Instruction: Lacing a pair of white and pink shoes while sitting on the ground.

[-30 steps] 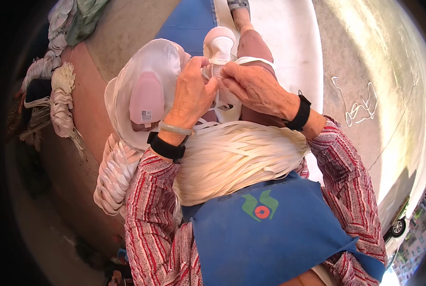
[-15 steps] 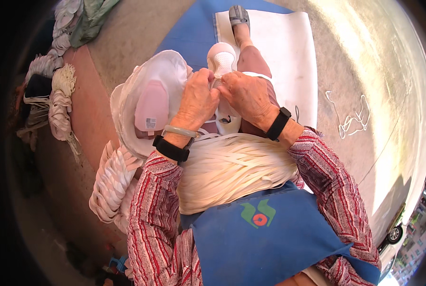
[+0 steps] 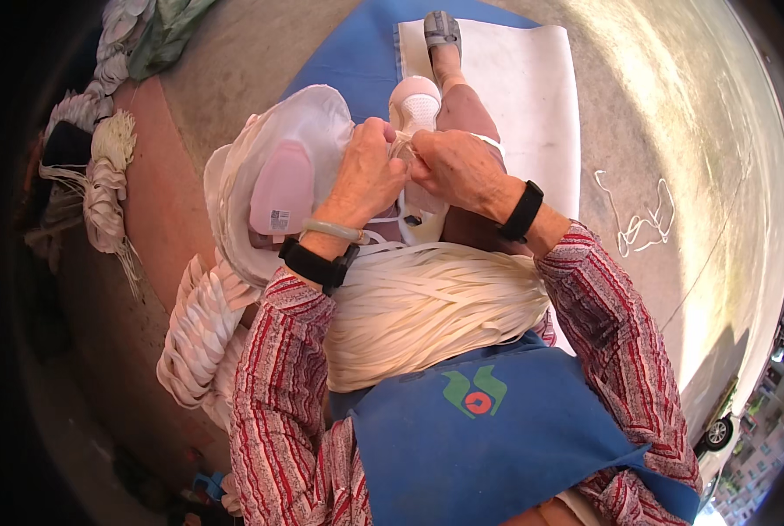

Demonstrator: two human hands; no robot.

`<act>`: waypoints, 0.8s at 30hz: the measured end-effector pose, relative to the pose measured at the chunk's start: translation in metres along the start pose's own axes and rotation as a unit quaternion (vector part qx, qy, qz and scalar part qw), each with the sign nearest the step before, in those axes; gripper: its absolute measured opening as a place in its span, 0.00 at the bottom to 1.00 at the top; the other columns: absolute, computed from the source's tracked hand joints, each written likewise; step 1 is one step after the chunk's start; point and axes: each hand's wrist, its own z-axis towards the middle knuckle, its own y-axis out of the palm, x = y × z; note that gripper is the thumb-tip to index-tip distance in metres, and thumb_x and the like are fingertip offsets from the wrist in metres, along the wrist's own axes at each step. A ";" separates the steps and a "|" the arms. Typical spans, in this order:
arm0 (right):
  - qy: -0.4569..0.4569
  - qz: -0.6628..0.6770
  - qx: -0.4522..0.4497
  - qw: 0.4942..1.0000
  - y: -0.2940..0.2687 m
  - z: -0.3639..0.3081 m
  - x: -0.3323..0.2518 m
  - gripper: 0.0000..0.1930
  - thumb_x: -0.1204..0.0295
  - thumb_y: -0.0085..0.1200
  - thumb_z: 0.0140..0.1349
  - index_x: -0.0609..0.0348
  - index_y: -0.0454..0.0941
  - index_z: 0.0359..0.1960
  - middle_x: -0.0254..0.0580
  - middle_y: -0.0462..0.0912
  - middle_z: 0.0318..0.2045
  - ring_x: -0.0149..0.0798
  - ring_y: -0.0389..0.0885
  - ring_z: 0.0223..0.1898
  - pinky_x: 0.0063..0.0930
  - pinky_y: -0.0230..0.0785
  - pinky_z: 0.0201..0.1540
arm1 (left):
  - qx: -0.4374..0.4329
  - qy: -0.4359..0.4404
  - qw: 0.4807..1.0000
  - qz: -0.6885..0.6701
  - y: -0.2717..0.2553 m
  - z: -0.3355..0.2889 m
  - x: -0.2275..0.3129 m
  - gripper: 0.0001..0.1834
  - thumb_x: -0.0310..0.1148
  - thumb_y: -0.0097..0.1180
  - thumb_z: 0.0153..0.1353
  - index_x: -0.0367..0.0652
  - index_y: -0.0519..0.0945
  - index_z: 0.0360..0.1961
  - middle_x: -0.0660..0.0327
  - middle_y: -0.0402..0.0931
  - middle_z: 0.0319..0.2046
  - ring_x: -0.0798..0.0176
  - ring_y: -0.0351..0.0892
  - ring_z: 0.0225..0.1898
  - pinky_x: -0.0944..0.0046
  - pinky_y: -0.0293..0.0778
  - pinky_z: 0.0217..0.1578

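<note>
A pale shoe point(image 3: 423, 110) with a pinkish sole-shaped end lies between my legs, partly covered by my hands. My left hand point(image 3: 370, 167) is closed, its thumb and fingertips pinching a white lace point(image 3: 400, 138) at the shoe's middle. Close beside it, my right hand point(image 3: 462, 167) is closed on the same lace, knuckles up. The fingertips of both hands nearly meet, so the lace's exact path is hidden. A thick bundle of cream laces point(image 3: 436, 307) lies across my lap, just below my wrists.
Left of my hands rests a white rounded padded piece point(image 3: 317, 110) with a pink insole point(image 3: 282, 188) on it. Twisted white lace bundles point(image 3: 203, 329) hang farther left. A white sheet point(image 3: 541, 114) and blue cloth point(image 3: 339, 57) lie ahead; a loose cord point(image 3: 650, 228) lies on the floor at right.
My right hand has turned slightly and shifted a little right, its fingers more curled. My left hand has risen slightly. The lace between them shows more plainly.
</note>
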 end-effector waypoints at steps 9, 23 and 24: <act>0.011 0.130 -0.010 0.991 -0.030 -0.021 0.009 0.11 0.66 0.57 0.57 0.62 0.74 0.31 0.50 0.79 0.24 0.54 0.80 0.28 0.42 0.69 0.30 | -0.001 0.026 0.998 0.064 0.001 0.000 -0.008 0.14 0.23 0.52 0.52 0.33 0.72 0.42 0.45 0.76 0.36 0.48 0.79 0.35 0.55 0.75 0.37; -0.072 0.067 -0.054 0.994 -0.027 -0.011 0.008 0.09 0.69 0.53 0.60 0.62 0.73 0.27 0.50 0.79 0.24 0.49 0.80 0.25 0.40 0.70 0.27 | 0.043 0.025 0.995 0.086 -0.028 0.025 0.018 0.22 0.32 0.53 0.58 0.29 0.70 0.51 0.37 0.72 0.49 0.40 0.73 0.51 0.51 0.69 0.53; -0.082 0.172 -0.096 0.977 -0.040 -0.019 0.012 0.09 0.70 0.53 0.61 0.62 0.72 0.27 0.50 0.78 0.23 0.49 0.78 0.25 0.40 0.68 0.28 | 0.004 -0.004 0.995 0.096 -0.026 0.028 0.016 0.25 0.34 0.53 0.60 0.29 0.68 0.55 0.39 0.72 0.51 0.43 0.72 0.54 0.53 0.68 0.55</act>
